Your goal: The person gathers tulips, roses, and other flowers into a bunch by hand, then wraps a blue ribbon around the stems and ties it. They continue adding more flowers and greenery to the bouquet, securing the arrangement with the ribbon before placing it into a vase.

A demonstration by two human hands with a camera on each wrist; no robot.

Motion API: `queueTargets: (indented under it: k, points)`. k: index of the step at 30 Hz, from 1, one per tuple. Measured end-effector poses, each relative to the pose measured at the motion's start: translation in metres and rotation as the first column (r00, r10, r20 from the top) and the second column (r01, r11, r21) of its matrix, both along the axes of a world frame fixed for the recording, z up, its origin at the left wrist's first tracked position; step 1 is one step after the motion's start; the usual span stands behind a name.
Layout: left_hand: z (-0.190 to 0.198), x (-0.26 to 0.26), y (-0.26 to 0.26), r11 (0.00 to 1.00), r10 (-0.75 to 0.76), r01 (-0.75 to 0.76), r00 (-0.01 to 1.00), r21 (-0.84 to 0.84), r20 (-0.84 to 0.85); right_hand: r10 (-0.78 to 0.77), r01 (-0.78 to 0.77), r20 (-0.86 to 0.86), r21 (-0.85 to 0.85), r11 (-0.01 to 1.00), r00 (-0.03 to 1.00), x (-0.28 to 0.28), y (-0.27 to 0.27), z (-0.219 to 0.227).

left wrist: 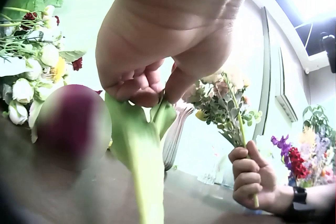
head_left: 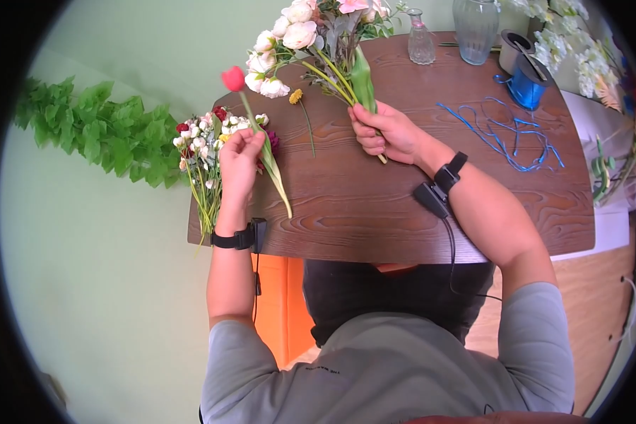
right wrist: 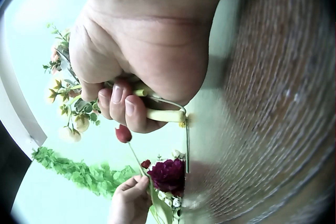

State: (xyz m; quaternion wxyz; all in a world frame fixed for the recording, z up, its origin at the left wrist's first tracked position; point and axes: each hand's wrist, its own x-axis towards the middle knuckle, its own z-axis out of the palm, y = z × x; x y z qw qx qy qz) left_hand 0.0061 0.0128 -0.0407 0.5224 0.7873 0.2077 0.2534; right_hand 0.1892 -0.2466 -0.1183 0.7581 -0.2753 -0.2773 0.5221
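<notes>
A red tulip (head_left: pixel 233 79) with a green stem and long leaves is pinched between the thumb and fingers of my left hand (head_left: pixel 239 161), its stem end pointing down over the table. My right hand (head_left: pixel 392 133) grips the stems of a bouquet of pale pink and white flowers (head_left: pixel 300 35), heads toward the upper left. In the left wrist view the tulip leaf (left wrist: pixel 137 145) hangs below the fingertips. Cut stem ends (right wrist: pixel 165 115) stick out under the curled fingers of my right hand (right wrist: pixel 142 56) in the right wrist view.
A yellow flower (head_left: pixel 296 97) lies between the hands. Mixed flowers (head_left: pixel 203 145) lie at the table's left, beside a leafy garland (head_left: pixel 106 134). Glass vases (head_left: pixel 475 32), a blue ribbon spool (head_left: pixel 528 83) and loose blue ribbon (head_left: pixel 502 138) are at the right.
</notes>
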Motion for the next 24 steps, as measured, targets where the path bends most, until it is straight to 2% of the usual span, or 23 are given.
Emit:
queueTargets:
  k: [3,6,9,12,15,17,20,24]
  points:
    - [0.011,0.001,-0.007,0.996,-0.034,0.056,0.964,-0.076,0.262,-0.005,0.005,0.016,0.017,1.000,1.000,0.001,0.001,-0.002]
    - [0.024,0.001,-0.025,0.971,-0.146,0.207,0.909,-0.118,0.391,-0.017,0.017,0.031,0.002,1.000,0.999,0.000,0.001,-0.001]
    - [0.032,0.007,-0.057,0.953,-0.235,0.292,0.884,-0.084,0.404,-0.036,0.037,0.043,-0.018,0.999,0.998,-0.002,0.002,0.000]
    - [0.031,0.021,-0.080,0.935,-0.325,0.353,0.893,-0.039,0.310,-0.040,0.040,0.065,0.009,0.999,0.997,0.000,0.007,-0.008]
    - [0.024,0.042,-0.095,0.940,-0.308,0.336,0.910,-0.059,0.277,-0.040,0.038,0.048,0.036,0.999,0.998,0.000,0.008,-0.011]
    - [0.022,0.055,-0.101,0.962,-0.244,0.266,0.936,-0.055,0.255,-0.014,0.011,0.041,0.067,0.998,0.999,-0.002,0.007,-0.011]
    - [0.024,0.067,-0.108,0.979,-0.180,0.197,0.952,-0.046,0.248,0.039,-0.040,0.060,0.021,0.999,0.997,-0.004,0.001,-0.003]
    - [0.024,0.079,-0.114,0.992,-0.127,0.128,0.963,0.011,0.237,0.009,-0.015,0.088,0.072,0.997,0.996,0.001,0.005,-0.010]
